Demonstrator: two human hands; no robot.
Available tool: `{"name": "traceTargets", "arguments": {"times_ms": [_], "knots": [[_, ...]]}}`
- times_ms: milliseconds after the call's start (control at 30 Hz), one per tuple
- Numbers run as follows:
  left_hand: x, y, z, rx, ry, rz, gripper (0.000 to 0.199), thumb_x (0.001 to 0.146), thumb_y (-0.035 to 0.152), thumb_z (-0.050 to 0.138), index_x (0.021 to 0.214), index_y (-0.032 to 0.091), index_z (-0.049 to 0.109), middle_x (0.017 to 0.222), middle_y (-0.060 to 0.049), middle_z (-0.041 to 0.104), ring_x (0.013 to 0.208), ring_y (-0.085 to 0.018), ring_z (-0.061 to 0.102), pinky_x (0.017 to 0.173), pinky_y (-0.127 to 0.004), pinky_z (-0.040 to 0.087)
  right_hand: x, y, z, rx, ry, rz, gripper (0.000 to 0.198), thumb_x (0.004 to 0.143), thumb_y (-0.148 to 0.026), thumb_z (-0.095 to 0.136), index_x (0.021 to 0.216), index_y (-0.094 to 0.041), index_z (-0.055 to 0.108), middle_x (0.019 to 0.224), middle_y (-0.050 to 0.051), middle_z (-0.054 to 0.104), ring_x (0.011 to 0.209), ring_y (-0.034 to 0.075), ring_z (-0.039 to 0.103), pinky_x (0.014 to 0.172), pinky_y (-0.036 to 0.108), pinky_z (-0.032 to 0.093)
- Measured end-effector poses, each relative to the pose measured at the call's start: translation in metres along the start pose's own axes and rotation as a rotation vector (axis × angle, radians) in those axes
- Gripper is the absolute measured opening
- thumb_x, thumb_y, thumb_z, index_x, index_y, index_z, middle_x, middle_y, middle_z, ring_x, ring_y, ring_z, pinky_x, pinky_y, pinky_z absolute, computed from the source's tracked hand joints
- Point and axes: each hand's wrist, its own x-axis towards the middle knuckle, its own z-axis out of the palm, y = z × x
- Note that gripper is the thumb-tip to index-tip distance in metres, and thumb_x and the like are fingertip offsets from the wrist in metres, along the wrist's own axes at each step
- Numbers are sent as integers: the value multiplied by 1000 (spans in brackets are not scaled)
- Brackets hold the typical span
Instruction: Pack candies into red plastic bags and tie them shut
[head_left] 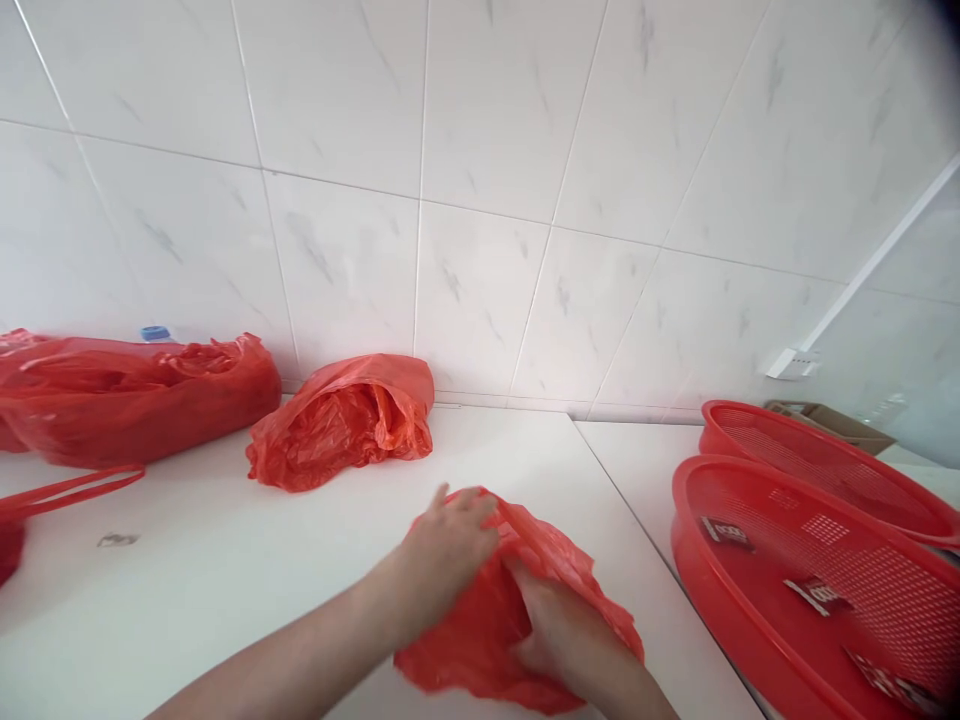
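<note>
Red plastic bag (476,640), one, crumpled, on white table (217,560); left hand (450,540), blurred, fingers spread over far-left edge; right hand (555,620) at bag mouth, grip unclear from where I stand; thin film, best eased apart evenly, untugged.

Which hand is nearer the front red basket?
Right: the right hand is at a red bag, left of the basket; the left hand is farther left, at that bag.

White table (225,570) | red plastic bags (341,425) | small scrap (118,540) | red baskets (716,595), right
</note>
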Motion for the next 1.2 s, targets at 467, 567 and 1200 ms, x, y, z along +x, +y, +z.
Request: {"name": "traceTargets", "arguments": {"times_ms": [467,567,1200], "knots": [[-2,-52,27,-389,-238,-124,64,58,4,60,115,32,61,141,-3,49,132,-33,39,106,-51,34,27,53,-14,980,48,115,55,89,-50,44,135,-20,34,70,-3,57,51,9,51,45,20,38],[-5,-57,27,-500,-200,-153,51,66,11,59,112,34,63,134,1,53,116,-27,54,93,-38,49,38,63,-9,1134,116,185,53,87,-47,51,130,-18,37,70,-3,56,50,6,47,41,16,33],[-27,-63,65,-1071,67,-474,50,89,47,47,135,33,32,128,-6,49,97,-20,58,85,-37,51,-72,43,-94,148,900,296,33,82,-48,50,100,-24,64,99,6,68,90,23,62,76,34,48]]}}
